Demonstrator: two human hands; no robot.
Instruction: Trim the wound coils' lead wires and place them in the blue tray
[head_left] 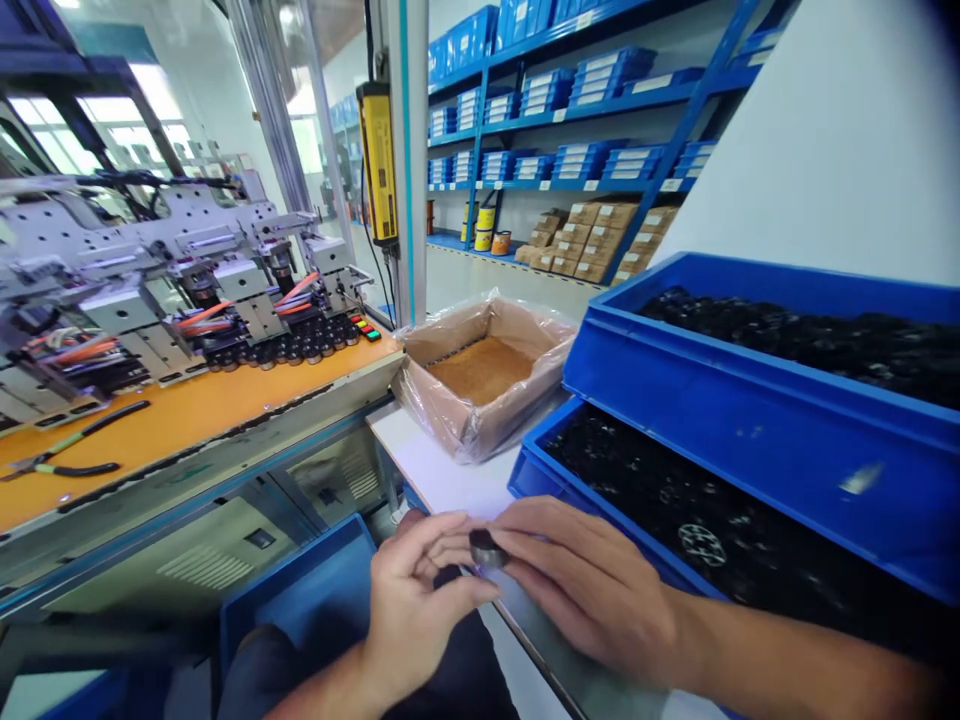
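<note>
A small dark round part (488,549) with a shiny metal-grey side is pinched at the fingertips of my right hand (596,580). From the left, my left hand (420,590) is cupped close around the part, its thumb and fingers apart with a gap between them. Whether its fingertips touch the part is hard to make out. Both hands are above my lap and the edge of a white table (450,480). Right beside my right hand stands a lower blue bin (536,465) full of black parts.
Another blue bin (675,400) of black parts is stacked above. A plastic-lined carton (487,400) stands behind my hands. At left, an orange bench (225,420) carries pliers (82,440), rows of round parts (292,342) and machinery (187,270). A blue tub (300,580) sits below.
</note>
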